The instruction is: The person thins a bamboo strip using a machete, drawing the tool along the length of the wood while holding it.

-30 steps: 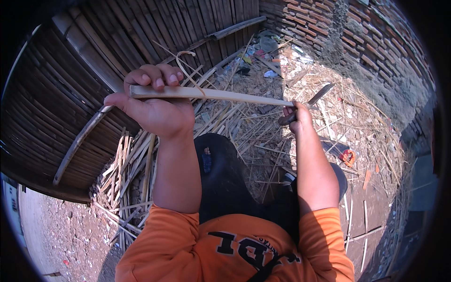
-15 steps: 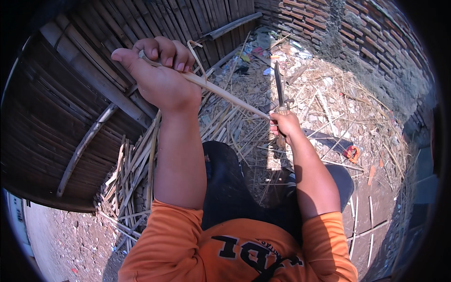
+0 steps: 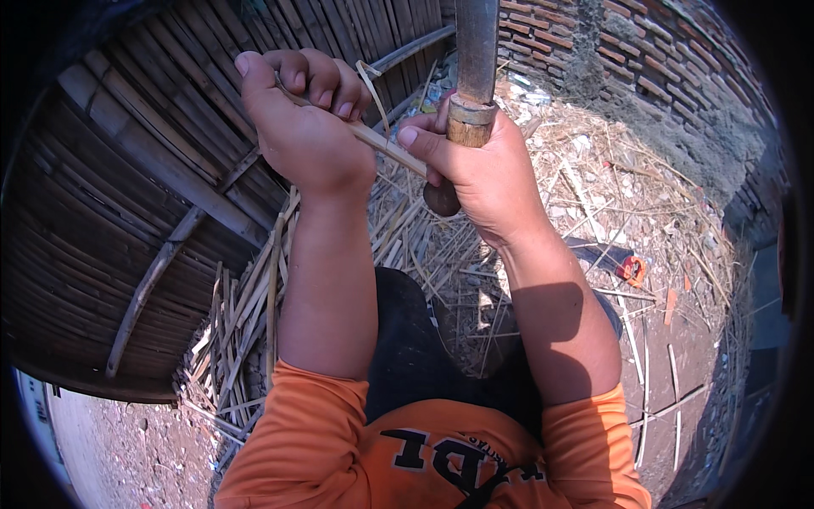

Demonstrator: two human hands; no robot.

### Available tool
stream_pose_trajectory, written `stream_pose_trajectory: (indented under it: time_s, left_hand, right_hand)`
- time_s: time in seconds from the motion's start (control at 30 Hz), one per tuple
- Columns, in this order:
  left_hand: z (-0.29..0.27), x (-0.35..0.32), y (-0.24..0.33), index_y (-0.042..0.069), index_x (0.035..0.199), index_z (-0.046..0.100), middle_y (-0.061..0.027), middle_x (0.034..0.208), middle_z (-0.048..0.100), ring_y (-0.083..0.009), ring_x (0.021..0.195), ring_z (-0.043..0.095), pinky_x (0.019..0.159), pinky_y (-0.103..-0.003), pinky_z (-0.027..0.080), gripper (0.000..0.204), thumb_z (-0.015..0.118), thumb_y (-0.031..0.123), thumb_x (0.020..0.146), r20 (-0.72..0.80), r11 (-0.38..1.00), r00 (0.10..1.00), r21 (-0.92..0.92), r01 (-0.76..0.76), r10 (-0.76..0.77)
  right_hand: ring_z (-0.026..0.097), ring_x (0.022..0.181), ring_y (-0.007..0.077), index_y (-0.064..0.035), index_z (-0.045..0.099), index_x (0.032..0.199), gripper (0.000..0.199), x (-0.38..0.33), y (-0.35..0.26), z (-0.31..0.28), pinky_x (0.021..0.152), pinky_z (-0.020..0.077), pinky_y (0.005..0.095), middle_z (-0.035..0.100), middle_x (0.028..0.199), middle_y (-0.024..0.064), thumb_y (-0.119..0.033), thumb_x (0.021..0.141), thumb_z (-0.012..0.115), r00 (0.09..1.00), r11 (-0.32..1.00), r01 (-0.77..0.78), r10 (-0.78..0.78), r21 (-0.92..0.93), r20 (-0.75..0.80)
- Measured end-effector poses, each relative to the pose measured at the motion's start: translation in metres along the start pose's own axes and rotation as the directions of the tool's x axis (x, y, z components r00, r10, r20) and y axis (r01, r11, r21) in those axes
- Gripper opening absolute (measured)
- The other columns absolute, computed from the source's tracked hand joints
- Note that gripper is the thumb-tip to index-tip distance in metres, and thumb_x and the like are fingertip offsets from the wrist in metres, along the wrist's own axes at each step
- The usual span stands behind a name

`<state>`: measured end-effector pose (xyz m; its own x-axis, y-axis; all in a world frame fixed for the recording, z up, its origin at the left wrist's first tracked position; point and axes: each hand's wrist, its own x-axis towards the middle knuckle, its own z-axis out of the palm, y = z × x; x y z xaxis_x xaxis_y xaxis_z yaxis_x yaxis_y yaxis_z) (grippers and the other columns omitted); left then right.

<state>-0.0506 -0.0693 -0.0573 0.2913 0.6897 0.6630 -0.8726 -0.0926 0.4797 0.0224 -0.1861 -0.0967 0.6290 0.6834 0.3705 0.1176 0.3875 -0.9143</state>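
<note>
My left hand is raised at the upper left, its fingers curled around a bamboo strip. A thin curled sliver sticks up from the strip beside those fingers. My right hand grips the wooden handle of a large knife, whose broad dark blade points up and away from me. The right thumb and fingers also touch the strip's other end, so the strip spans the short gap between both hands. Part of the strip is hidden inside my left palm.
A pile of split bamboo strips lies at the left, beside a slatted bamboo wall. Straw and litter cover the ground ahead. A saw with an orange handle lies at the right. A brick wall stands behind.
My right hand has moved up and left along the strip, bringing the knife close to my left hand. The left hand has shifted slightly right.
</note>
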Motion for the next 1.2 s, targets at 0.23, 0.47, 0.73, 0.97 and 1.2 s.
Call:
stream_pose_trajectory:
  time_s: [0.23, 0.47, 0.73, 0.97, 1.2]
  left_hand:
    - [0.006, -0.004, 0.003, 0.015, 0.08, 0.037, -0.0003, 0.061, 0.034, -0.0133, 0.053, 0.033, 0.05, -0.03, 0.028, 0.041, 0.036, 0.048, 0.106, 0.004, 0.999, 1.0, 0.017, -0.028, 0.028]
    - [0.011, -0.008, 0.004, 0.014, 0.08, 0.036, -0.0007, 0.06, 0.032, -0.0136, 0.05, 0.028, 0.049, -0.031, 0.026, 0.042, 0.035, 0.047, 0.106, -0.013, 0.999, 0.999, 0.039, -0.033, 0.034]
    - [0.013, -0.008, 0.003, 0.011, 0.081, 0.036, -0.0008, 0.06, 0.034, -0.0127, 0.051, 0.029, 0.048, -0.03, 0.027, 0.048, 0.03, 0.051, 0.107, -0.046, 0.99, 0.997, 0.129, -0.049, 0.055]
    - [0.015, -0.009, 0.001, 0.012, 0.08, 0.035, -0.0007, 0.059, 0.033, -0.0129, 0.05, 0.028, 0.047, -0.031, 0.027, 0.045, 0.029, 0.047, 0.107, -0.116, 0.984, 0.991, 0.173, -0.052, 0.072]
    - [0.013, -0.007, 0.003, 0.012, 0.081, 0.036, -0.002, 0.062, 0.035, -0.0157, 0.054, 0.034, 0.053, -0.032, 0.032, 0.038, 0.034, 0.04, 0.107, -0.043, 0.994, 0.999, 0.113, -0.011, 0.016]
  right_hand:
    - [0.055, 0.06, 0.0073, -0.0029, 0.064, 0.091, 0.018, -0.003, 0.001, 0.01, 0.057, 0.0434, 0.0233, 0.062, 0.074, -0.0009, -0.009, 0.085, 0.08, 0.997, 0.993, -0.081, 0.081, 0.085, 0.011]
    - [0.054, 0.059, 0.007, -0.0039, 0.061, 0.088, 0.016, -0.003, 0.009, 0.008, 0.056, 0.0428, 0.0229, 0.059, 0.071, -0.0011, -0.007, 0.085, 0.077, 1.0, 0.99, -0.027, 0.026, 0.139, 0.008]
    - [0.053, 0.057, 0.0066, -0.0033, 0.063, 0.083, 0.011, -0.01, 0.015, 0.014, 0.054, 0.0422, 0.0236, 0.061, 0.069, -0.0003, -0.004, 0.085, 0.074, 0.995, 0.942, -0.067, 0.087, 0.328, -0.047]
    - [0.054, 0.056, 0.0078, -0.0044, 0.062, 0.085, 0.013, -0.015, 0.011, 0.019, 0.054, 0.0423, 0.0243, 0.06, 0.069, 0.0001, -0.002, 0.084, 0.075, 0.978, 0.937, -0.092, 0.148, 0.338, -0.144]
    - [0.053, 0.058, 0.0071, -0.0063, 0.06, 0.083, 0.017, -0.008, -0.017, 0.019, 0.056, 0.0423, 0.0241, 0.058, 0.066, -0.0011, -0.007, 0.085, 0.077, 0.964, 0.985, 0.174, -0.171, -0.003, -0.205]
